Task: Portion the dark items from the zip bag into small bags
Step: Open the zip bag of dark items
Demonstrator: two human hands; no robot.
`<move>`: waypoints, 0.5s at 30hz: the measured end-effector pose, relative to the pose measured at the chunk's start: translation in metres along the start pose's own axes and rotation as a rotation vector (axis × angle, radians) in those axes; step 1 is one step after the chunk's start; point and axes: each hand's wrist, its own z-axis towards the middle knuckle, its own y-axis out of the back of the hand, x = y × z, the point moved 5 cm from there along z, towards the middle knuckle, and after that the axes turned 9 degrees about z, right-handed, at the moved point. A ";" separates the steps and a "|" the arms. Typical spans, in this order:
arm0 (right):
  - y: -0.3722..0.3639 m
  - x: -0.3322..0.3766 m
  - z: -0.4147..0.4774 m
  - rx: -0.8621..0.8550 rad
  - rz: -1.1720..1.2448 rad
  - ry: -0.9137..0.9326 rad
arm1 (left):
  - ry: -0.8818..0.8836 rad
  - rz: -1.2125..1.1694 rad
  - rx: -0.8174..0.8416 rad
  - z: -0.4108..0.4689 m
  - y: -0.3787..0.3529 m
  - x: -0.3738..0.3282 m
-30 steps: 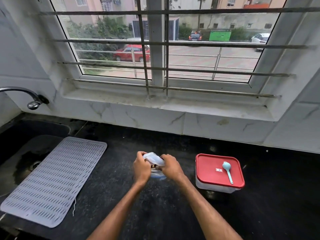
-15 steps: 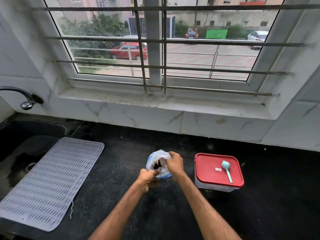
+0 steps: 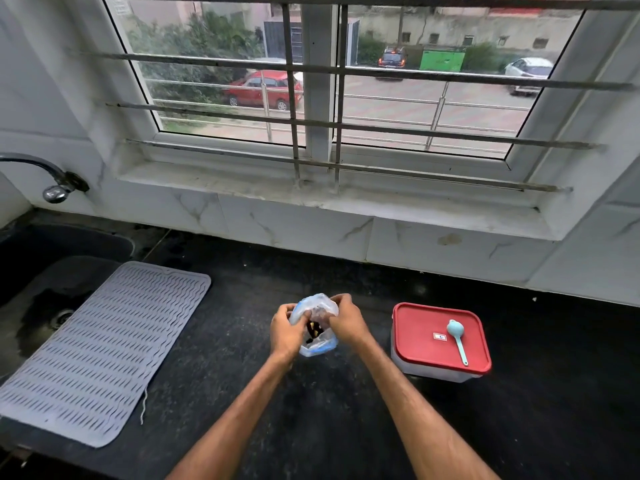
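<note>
Fingers (image 3: 290,311) of both hands were curled onto the zip bag (image 3: 320,345). The left hand (image 3: 285,336) gripped its left edge and the right hand (image 3: 348,323) pinched its right edge, so the bag sat between the two sets of fingertips, over the black counter (image 3: 221,341). Dark items (image 3: 313,330) showed through the clear film in the gap between the thumbs; what they were could not be told.

The film looked thin, slack and crinkled, so the bag would probably be light, would fold instead of holding a shape, and might slide under a loose grip. The firmest hold was likely along a stiffer edge strip, one pinch on each side, with the contents hanging below the fingers.

Its long axis ran from the wrists away toward the window wall, tilted rather than flat. A blue band crossed the near end, just below the fingertips. Whether the mouth lay there or at the far end was unclear.

A red-lidded box (image 3: 415,327) carrying a pale blue spoon (image 3: 456,336) stood to the right of the right fingers, apart from them.
</note>
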 end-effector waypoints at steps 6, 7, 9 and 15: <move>-0.010 0.033 -0.015 -0.219 -0.386 0.408 | -0.022 0.140 -0.118 0.003 0.003 -0.019; -0.012 0.037 -0.016 -0.224 -0.310 0.383 | -0.004 0.128 -0.091 0.004 -0.002 -0.019; -0.014 0.035 -0.009 -0.171 -0.122 0.241 | 0.033 0.060 -0.018 0.004 -0.012 -0.021; -0.004 0.033 0.006 -0.004 0.169 0.097 | -0.019 -0.165 0.153 0.005 -0.018 -0.024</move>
